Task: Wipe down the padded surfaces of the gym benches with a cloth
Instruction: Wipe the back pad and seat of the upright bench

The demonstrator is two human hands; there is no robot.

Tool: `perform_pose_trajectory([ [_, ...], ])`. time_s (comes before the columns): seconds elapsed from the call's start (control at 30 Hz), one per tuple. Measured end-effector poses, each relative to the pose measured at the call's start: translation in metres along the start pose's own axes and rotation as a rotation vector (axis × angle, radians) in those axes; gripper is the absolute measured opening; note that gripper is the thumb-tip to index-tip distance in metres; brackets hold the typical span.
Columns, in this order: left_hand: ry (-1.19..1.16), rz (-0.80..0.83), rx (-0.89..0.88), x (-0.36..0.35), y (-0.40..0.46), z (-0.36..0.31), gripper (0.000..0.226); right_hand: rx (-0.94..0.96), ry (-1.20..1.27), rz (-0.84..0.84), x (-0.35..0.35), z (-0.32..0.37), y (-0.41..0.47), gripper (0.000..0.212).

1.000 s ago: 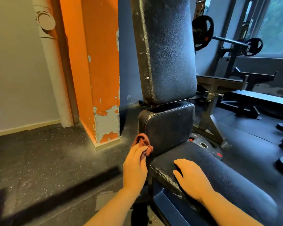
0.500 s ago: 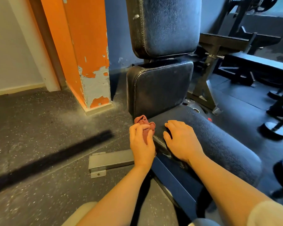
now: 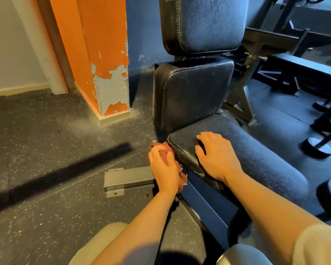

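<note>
Orange pillar (image 3: 96, 54) with badly peeling paint sits upper left, grey metal plate (image 3: 128, 176) lies on the speckled rubber floor (image 3: 46, 140) mid-frame, dark rack frames (image 3: 294, 60) fill the upper right.

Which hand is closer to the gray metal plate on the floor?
The left hand. It grips the red cloth at the seat pad's side edge, right beside the metal plate. The right hand rests on top of the seat pad, farther from the plate.
</note>
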State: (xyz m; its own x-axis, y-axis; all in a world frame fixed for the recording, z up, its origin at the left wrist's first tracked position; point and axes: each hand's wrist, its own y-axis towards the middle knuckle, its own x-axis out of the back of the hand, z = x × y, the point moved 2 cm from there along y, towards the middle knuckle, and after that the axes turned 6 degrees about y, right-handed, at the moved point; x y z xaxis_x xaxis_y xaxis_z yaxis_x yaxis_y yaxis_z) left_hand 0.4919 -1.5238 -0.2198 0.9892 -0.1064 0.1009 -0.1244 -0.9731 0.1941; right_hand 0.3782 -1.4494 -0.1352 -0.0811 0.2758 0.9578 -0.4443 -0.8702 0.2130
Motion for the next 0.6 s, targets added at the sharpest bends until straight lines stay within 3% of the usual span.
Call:
perform_pose_trajectory([
  [0.1,-0.040,0.218,0.023,0.002,-0.030,0.026,0.012,-0.006,0.003,0.011,-0.002,-0.001,0.000,0.040],
  [0.2,-0.050,0.105,0.024,0.008,-0.023,0.022,0.027,-0.002,-0.002,0.013,-0.003,-0.003,0.001,0.041],
  [0.33,0.005,-0.073,0.003,0.008,0.006,0.001,0.015,0.000,-0.001,0.010,-0.004,-0.004,0.002,0.041],
  [0.6,-0.017,0.176,-0.163,0.010,-0.055,-0.015,0.017,-0.005,-0.003,0.002,-0.003,-0.003,0.001,0.041],
])
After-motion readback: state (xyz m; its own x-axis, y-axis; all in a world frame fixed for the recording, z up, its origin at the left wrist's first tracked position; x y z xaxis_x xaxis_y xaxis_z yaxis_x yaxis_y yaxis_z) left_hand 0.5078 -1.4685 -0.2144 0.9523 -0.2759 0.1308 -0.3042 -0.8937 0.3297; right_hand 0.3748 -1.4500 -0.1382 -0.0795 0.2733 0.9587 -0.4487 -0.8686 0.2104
